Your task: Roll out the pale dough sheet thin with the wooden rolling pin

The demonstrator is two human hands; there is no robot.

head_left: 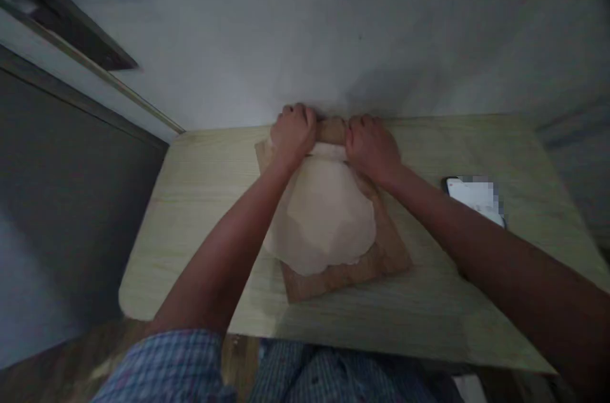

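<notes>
Both ends of a pale rolling pin (329, 150) are clamped in the left hand (294, 131) and right hand (371, 143), near the far side of the dough (328, 212), spread over a board (352, 276) on the table (190, 199).

I count two bare hands of mine, the left (293, 131) and the right (373, 145), at upper centre of the frame. Between them is one pale, round rod (328, 150). I have one thin, cream-coloured sheet of dough (328, 215), one flat brown wooden board (391, 253) and, right of centre, one dark-edged phone with a lit screen (469, 193), all on one pale wood-grain worktop (204, 174).
</notes>
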